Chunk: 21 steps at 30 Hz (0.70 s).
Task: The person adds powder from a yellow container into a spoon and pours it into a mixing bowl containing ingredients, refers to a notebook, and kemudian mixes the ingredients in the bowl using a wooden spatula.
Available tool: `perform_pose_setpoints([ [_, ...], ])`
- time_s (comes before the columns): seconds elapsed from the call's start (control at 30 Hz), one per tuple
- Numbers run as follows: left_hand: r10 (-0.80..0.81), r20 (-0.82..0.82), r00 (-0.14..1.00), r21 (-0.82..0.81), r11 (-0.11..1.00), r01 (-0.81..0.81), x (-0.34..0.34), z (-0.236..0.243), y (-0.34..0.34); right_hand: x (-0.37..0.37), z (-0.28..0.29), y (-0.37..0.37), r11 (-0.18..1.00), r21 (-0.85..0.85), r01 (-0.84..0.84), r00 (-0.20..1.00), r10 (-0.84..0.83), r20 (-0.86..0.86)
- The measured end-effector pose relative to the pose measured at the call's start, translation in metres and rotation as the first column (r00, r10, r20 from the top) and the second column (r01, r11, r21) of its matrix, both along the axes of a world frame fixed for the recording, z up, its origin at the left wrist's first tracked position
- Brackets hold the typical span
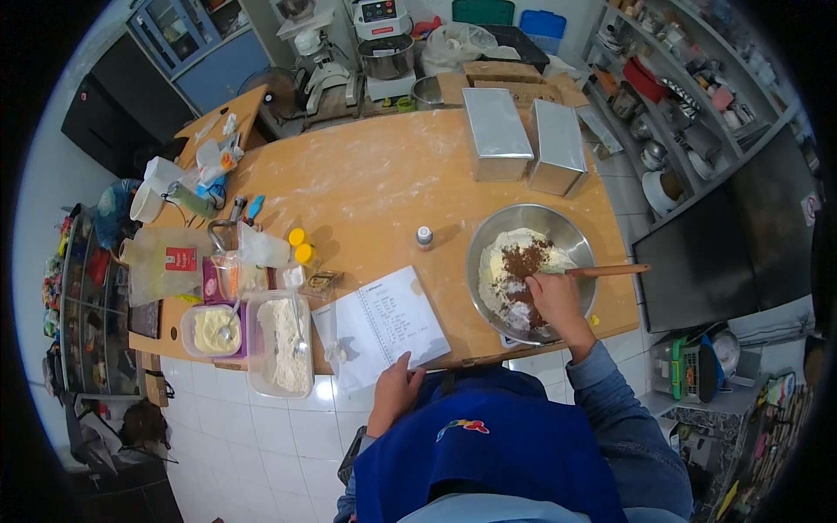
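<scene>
A large steel mixing bowl (579, 234) at the right of the table holds pale flour (493, 270) and brown powder (527, 260). Over its contents is my right hand (558, 302), fingers drawn together in a pinch; what they hold, if anything, is too small to make out. A spatula (606, 271) rests across the bowl, its wooden handle past the right rim. My left hand (398, 394) is at the near edge of an open notebook (388, 318) with handwriting, index finger stretched toward the page. A small bottle (425, 236) stands beyond the notebook.
Left of the notebook sit a flour tub (283, 344) with a spoon and a margarine-like yellow tub (216, 331). Bags and yellow-capped jars (298, 237) stand behind them. Two tall metal tins (497, 131) are at the far right, mixers (385, 61) beyond the table.
</scene>
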<state>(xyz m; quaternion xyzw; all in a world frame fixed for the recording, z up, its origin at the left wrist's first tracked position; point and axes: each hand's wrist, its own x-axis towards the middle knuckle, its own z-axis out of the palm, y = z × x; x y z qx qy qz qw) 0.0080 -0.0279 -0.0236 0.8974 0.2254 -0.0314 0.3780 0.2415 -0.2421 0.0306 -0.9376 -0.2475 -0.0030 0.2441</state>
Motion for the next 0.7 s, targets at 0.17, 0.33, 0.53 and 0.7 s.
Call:
perform_pose_setpoints([
  [0.17,0.023,-0.021,1.000,-0.006,1.000,-0.023,-0.001,-0.001,-0.001,-0.002,0.004,0.005,0.995,0.013,-0.103,0.976,0.099,0.192],
  [0.33,0.033,-0.015,0.999,0.017,0.999,-0.033,-0.012,0.001,0.007,-0.003,0.016,0.017,0.988,-0.149,0.046,0.998,-0.040,0.042],
  [0.53,0.139,-0.050,0.989,0.020,0.990,-0.138,-0.043,0.001,0.028,-0.016,0.033,0.077,0.972,0.190,-0.140,0.963,0.090,0.254],
  [0.7,0.200,-0.086,0.976,0.032,0.980,-0.198,-0.063,-0.002,0.044,-0.047,0.033,0.178,0.848,0.287,-0.446,0.888,0.380,0.259],
])
